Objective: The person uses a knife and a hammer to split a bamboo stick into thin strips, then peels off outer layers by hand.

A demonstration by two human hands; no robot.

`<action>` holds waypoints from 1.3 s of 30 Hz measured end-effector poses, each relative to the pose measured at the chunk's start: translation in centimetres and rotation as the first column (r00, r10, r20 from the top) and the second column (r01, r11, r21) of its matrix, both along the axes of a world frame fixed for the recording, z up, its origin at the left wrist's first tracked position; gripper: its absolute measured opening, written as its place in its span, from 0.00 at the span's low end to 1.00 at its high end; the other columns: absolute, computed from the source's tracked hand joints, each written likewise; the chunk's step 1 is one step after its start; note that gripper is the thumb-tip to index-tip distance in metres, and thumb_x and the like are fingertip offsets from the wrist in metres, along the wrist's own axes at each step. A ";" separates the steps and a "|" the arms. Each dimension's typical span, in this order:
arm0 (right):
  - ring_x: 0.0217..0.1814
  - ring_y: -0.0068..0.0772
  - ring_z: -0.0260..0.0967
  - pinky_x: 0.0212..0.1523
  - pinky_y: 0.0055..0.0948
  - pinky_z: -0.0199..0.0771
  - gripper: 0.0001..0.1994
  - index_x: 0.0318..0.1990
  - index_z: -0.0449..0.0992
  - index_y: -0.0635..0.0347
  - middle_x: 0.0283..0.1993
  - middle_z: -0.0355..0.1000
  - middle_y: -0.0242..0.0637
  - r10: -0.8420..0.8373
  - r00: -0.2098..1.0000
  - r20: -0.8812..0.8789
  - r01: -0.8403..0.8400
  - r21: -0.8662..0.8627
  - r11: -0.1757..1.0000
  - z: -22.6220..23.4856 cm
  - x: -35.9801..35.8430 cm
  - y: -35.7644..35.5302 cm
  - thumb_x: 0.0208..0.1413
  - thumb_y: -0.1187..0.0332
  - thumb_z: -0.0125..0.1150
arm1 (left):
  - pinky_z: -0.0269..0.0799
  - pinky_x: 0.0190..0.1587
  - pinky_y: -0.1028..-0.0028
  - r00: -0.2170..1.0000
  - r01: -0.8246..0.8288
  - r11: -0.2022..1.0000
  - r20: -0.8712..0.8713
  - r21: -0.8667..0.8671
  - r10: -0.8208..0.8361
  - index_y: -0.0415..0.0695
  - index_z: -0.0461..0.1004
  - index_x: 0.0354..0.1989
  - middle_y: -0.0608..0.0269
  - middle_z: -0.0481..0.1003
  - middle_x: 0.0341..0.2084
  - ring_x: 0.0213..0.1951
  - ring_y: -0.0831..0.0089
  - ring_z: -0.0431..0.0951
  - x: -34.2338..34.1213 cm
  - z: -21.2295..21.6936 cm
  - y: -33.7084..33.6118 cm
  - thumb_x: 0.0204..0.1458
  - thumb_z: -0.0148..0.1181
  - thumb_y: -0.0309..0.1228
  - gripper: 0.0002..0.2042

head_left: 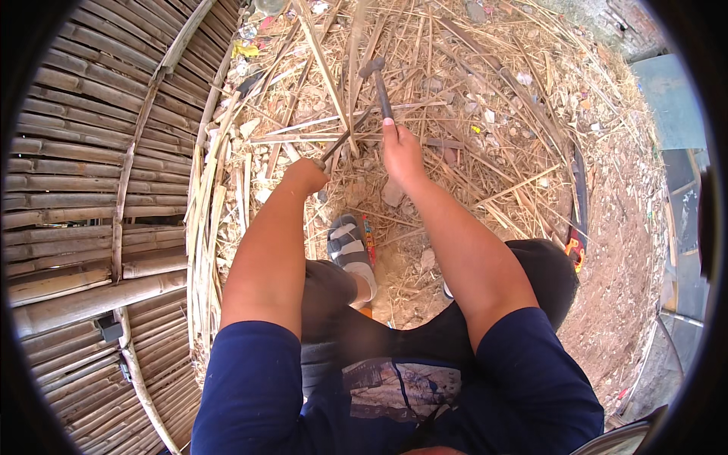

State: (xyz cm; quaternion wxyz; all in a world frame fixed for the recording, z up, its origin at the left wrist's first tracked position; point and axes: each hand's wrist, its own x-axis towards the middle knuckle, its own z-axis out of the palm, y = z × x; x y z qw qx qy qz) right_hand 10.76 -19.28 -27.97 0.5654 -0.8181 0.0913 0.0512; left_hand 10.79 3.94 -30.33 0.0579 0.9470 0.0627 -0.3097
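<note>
My right hand (403,158) is closed round the dark handle of a hammer (382,89), whose head is raised over the split bamboo ahead of me. To its left, my left hand (305,176) grips a long, thin, dark blade-like tool (346,142) that slants up toward the right; its exact kind is not clear. The tip of that tool lies among loose bamboo strips (322,64), a short way below the hammer head. My foot (349,243) in a grey-and-white patterned covering rests below my left hand, beside a narrow red printed item (369,239).
A wall of bamboo poles (98,167) rises on the left. Split strips, straw and scraps litter the dirt ground. At right lies a long dark tool with an orange handle (575,252), perhaps a handsaw. Beyond it are a blue-grey panel (667,102) and a broken wall (618,26).
</note>
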 end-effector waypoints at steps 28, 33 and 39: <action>0.34 0.60 0.75 0.37 0.50 0.71 0.27 0.36 0.73 0.66 0.28 0.75 0.54 -0.076 0.958 0.277 0.102 -0.081 0.991 1.3 1.0 1.3 0.70 0.47 0.44 | 0.78 0.50 0.61 0.975 -0.208 0.970 0.045 -0.127 0.216 0.41 0.83 0.42 0.46 0.82 0.42 0.45 0.52 0.82 0.2 -2.4 -0.4 0.48 0.57 0.37 0.17; 0.44 0.64 0.75 0.46 0.54 0.71 0.23 0.41 0.73 0.68 0.35 0.76 0.59 -0.009 0.998 0.055 0.016 -0.137 0.990 0.5 -1.0 0.7 0.70 0.52 0.46 | 0.79 0.48 0.61 0.983 -0.156 0.985 0.091 -0.081 0.163 0.41 0.83 0.40 0.45 0.82 0.40 0.42 0.53 0.84 0.2 -2.8 -0.2 0.48 0.57 0.37 0.16; 0.49 0.65 0.74 0.53 0.54 0.71 0.28 0.51 0.75 0.70 0.43 0.76 0.63 0.217 0.906 -0.363 -0.355 -0.372 0.858 -6.2 -1.4 -1.4 0.69 0.48 0.43 | 0.81 0.40 0.63 0.997 -0.034 0.994 0.072 -0.104 0.041 0.40 0.82 0.37 0.48 0.82 0.30 0.30 0.57 0.85 0.3 -3.5 0.5 0.50 0.53 0.34 0.14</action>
